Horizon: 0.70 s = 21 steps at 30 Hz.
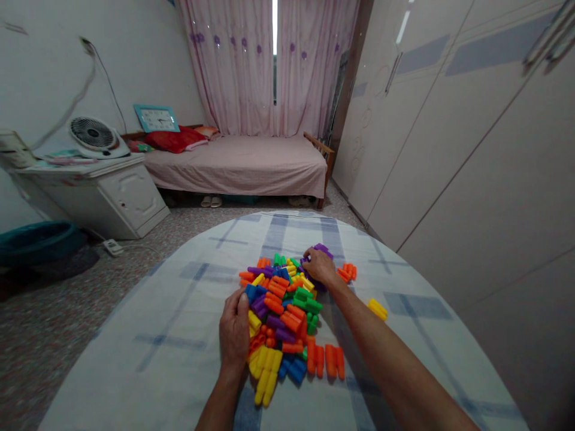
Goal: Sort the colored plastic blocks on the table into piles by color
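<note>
A heap of plastic finger-shaped toy blocks (275, 303) in orange, yellow, green, blue and purple lies on the round table. My left hand (234, 326) rests along the heap's left side, fingers loosely extended, with its thumb and fingertips beside a blue block (252, 292). Over the heap's far right edge, my right hand (320, 266) has its fingers bent down onto a purple block (306, 262). More purple pieces (323, 249) show just beyond that hand, and others lie partly under it. The right fingertips are small and partly hidden.
A checked cloth covers the table (179, 317). Apart from the heap lie an orange block (347, 272) and a yellow block (378, 309) to the right. Two orange blocks (326, 361) sit near the front. Beyond stand a bed (242, 161), a cabinet (130, 197) and a wardrobe (449, 161).
</note>
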Each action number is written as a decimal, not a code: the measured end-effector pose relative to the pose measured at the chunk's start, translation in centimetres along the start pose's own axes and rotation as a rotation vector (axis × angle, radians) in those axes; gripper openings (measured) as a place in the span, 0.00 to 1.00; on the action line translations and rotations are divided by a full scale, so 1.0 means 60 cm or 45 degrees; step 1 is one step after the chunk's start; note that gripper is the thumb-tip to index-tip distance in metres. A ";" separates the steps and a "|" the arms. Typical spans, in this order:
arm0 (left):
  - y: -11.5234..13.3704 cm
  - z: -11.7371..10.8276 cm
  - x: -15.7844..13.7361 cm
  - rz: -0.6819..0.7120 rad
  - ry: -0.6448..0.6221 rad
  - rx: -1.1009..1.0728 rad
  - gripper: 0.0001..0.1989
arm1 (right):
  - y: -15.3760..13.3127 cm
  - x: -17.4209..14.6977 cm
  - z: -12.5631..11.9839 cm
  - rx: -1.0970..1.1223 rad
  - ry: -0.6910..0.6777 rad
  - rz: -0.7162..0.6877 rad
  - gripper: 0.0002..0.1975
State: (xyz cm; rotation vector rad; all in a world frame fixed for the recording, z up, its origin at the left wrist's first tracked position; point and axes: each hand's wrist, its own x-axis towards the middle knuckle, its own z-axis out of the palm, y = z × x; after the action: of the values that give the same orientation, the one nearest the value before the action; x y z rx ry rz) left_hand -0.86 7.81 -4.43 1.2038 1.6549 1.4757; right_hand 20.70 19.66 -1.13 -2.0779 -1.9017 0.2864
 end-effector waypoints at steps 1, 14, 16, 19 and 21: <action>0.001 0.000 0.000 -0.005 0.001 -0.003 0.22 | 0.003 0.000 -0.001 0.021 0.013 -0.016 0.14; 0.006 0.001 -0.004 0.011 -0.021 -0.044 0.20 | 0.112 0.057 -0.046 0.146 0.337 0.239 0.17; 0.007 0.001 -0.004 0.014 -0.019 -0.041 0.20 | 0.117 0.055 -0.039 0.125 0.299 0.245 0.15; 0.006 0.001 -0.005 0.026 -0.010 -0.040 0.20 | 0.117 0.049 -0.035 0.099 0.240 0.215 0.14; 0.004 0.001 -0.004 0.028 -0.009 -0.042 0.20 | 0.114 0.042 -0.039 0.085 0.226 0.184 0.15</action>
State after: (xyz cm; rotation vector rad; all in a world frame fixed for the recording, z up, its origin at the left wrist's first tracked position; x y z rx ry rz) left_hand -0.67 7.61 -4.24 1.2114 1.6111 1.5050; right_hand 28.15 21.49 -1.27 -2.1234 -1.6226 0.1880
